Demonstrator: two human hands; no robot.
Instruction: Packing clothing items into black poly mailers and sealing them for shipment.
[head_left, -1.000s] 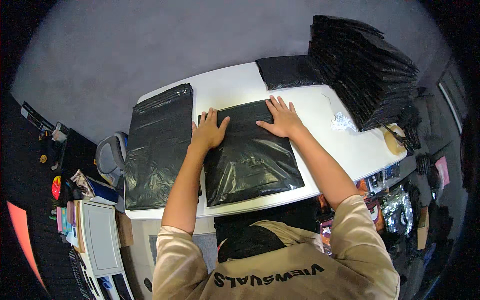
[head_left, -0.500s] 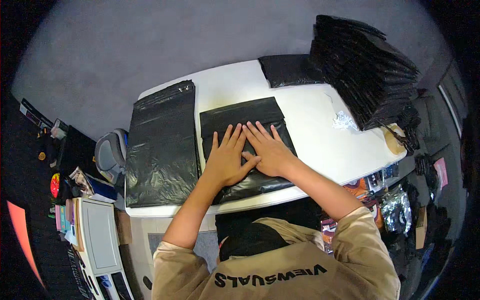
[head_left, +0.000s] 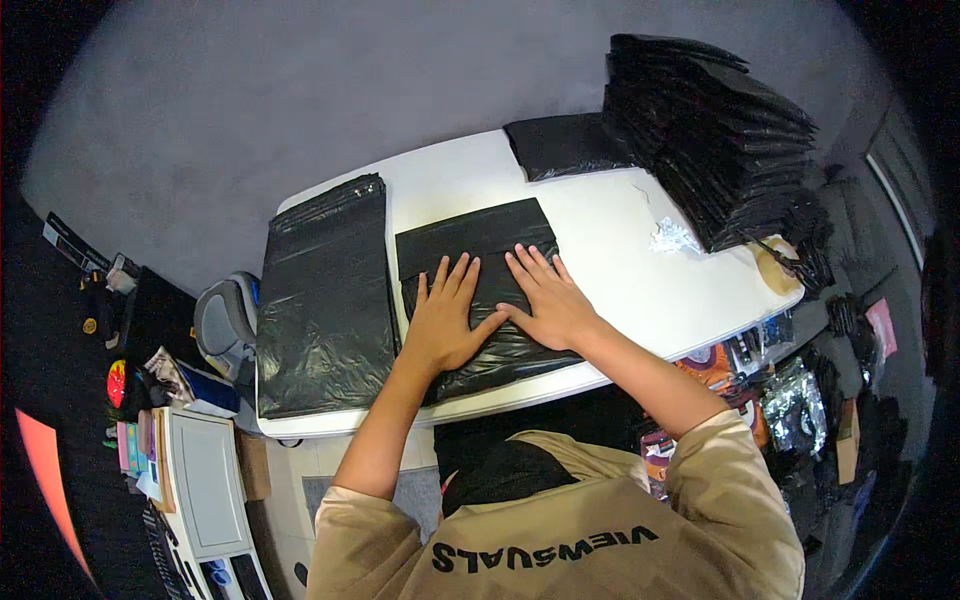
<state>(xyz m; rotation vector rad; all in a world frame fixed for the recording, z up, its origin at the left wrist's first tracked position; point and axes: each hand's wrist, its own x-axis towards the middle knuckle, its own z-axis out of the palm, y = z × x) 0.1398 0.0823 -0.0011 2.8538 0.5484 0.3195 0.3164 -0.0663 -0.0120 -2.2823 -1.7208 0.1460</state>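
- The left hand (head_left: 447,318) lies flat, fingers spread wide, pressing on the near half of a black plastic mailer bag (head_left: 480,245); it holds nothing.
- The right hand (head_left: 545,300) lies flat just beside it, fingers spread wide too, its thumb touching the left hand's thumb; it also grips nothing.
- The black plastic mailer bag sits in the middle of the white table (head_left: 620,260), its lower edge close to the near edge, its folded flap toward the far side.
- A flat pile of black bags (head_left: 322,300) lies along the table's left edge, just beside the mailer.
- A small crumpled white scrap (head_left: 672,238) lies toward the right edge.
- One more black bag (head_left: 562,146) rests at the far edge.
- A tall stack of black bags (head_left: 715,135) fills the far right corner.
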